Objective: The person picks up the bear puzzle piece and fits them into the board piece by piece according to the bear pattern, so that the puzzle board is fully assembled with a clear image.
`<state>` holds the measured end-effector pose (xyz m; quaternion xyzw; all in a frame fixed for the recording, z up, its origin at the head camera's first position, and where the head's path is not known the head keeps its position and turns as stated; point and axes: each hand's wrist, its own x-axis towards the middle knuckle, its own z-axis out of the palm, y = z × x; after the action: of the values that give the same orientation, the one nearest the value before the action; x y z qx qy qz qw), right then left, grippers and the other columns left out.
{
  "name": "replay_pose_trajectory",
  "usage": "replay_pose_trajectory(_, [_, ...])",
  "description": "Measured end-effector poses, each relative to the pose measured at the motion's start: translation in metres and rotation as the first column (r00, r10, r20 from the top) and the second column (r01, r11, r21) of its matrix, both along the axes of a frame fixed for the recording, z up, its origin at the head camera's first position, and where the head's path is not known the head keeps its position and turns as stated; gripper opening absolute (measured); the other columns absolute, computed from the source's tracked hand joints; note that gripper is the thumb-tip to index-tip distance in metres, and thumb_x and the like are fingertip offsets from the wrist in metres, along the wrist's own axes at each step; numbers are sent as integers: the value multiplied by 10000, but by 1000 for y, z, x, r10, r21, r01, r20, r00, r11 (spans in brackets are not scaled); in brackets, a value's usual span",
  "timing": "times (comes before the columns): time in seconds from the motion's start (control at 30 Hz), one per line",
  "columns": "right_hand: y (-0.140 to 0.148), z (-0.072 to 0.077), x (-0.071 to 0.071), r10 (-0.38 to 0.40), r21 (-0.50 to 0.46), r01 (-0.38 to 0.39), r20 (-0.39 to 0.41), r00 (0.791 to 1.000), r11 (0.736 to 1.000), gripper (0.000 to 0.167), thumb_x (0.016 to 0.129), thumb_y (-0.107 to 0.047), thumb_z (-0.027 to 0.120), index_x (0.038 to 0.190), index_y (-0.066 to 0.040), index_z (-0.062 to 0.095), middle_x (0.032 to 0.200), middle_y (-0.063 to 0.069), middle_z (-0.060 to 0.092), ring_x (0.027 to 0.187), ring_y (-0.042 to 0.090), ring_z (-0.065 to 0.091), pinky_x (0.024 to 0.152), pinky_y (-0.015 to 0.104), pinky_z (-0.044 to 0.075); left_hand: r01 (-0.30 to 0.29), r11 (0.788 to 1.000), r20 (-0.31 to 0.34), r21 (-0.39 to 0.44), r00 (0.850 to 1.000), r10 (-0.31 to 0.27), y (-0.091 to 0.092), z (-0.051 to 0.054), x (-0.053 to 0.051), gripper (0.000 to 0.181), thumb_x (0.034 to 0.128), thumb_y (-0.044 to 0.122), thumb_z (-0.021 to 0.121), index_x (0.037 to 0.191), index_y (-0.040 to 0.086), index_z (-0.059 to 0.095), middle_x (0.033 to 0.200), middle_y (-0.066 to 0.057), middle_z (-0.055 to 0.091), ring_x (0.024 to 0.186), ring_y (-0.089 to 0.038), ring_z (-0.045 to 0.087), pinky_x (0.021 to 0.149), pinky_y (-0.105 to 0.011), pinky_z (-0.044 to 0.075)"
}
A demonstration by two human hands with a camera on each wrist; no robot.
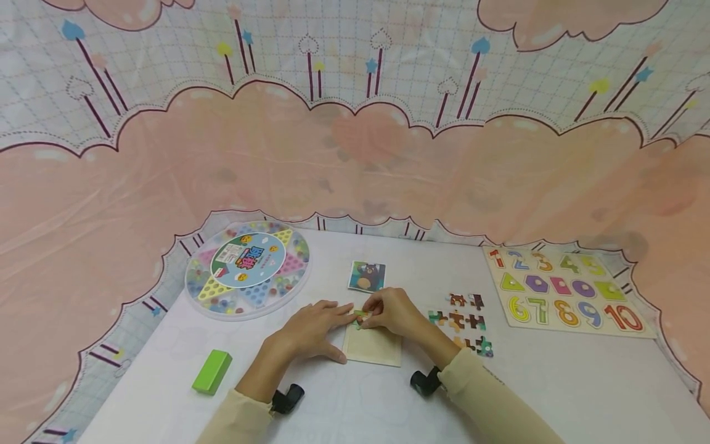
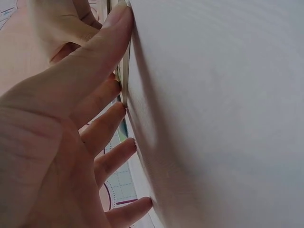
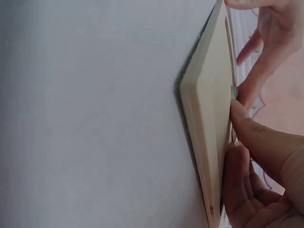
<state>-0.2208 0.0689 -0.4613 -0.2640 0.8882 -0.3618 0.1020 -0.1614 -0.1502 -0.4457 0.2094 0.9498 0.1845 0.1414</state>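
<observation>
A shallow wooden puzzle tray (image 1: 374,346) lies on the white table between both hands. My left hand (image 1: 313,330) has its fingers spread, with the thumb and forefinger touching the tray's left side; in the left wrist view the thumb (image 2: 107,35) rests along the tray's edge. My right hand (image 1: 396,313) pinches a small green puzzle piece (image 1: 360,312) at the tray's upper left corner. The right wrist view gives the tray (image 3: 209,104) nearly edge-on, and the right hand (image 3: 266,166) hides most of the piece.
Several loose jigsaw pieces (image 1: 457,320) lie right of the tray. Behind it is a bear picture card (image 1: 367,276). A round Chinese checkers box (image 1: 248,270) stands back left, a green block (image 1: 212,372) front left, and a wooden number board (image 1: 571,293) at right.
</observation>
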Motion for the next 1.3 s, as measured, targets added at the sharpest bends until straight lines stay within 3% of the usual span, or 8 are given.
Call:
replay_pose_trajectory(0.3, [0,3,1,7,23,-7,-3,1000,1000,217,804,-158,862,984,-59,793,870,23,734,734,75,580,642,166,494,12,1000,3,-21,1000,-12,2,4,1,877,737,472,875,1508,254,517,1625,47,447,1506,-316,388,1194,-649,345])
replay_pose_trajectory(0.57, [19,22,-2,-44,48,41,65,997,998,283,864,-197,818,1125,-100,765,1066,27,755,865,100,626,689,199,521,19,999,7,-31,1000,-19,5,6,0,884,742,473,873,1515,247,508,1632,45,436,1502,-302,389,1199,-639,345])
replay_pose_trajectory(0.73, [53,41,-10,-50,72,53,-34,998,996,295,911,-217,771,1174,-86,749,1179,81,753,969,175,671,773,264,552,19,999,8,-31,1000,-18,7,4,-2,888,745,474,872,1520,251,501,1634,49,432,1508,-307,380,1206,-650,329])
replay_pose_trajectory(0.9, [99,52,-20,-96,96,106,-106,990,990,317,920,-210,760,1207,-77,733,1234,119,728,1132,319,648,898,409,595,24,1000,5,-17,1000,-24,7,3,-2,892,744,471,872,1522,245,498,1638,42,425,1513,-312,369,1208,-663,315])
replay_pose_trajectory(1.1, [148,50,-27,-187,116,192,-53,981,974,359,939,-224,737,1273,-99,700,1390,159,648,1330,409,546,1077,614,489,23,1000,21,-11,1000,-23,5,4,-2,895,742,466,874,1524,253,495,1641,45,420,1518,-314,359,1211,-666,305])
replay_pose_trajectory(1.3, [175,36,-28,-223,83,220,33,974,972,379,958,-294,714,1286,-105,690,1470,198,582,1403,442,469,1118,698,402,19,1000,24,-2,1000,-18,3,3,-2,895,744,464,873,1527,262,490,1644,49,415,1525,-315,349,1216,-665,298])
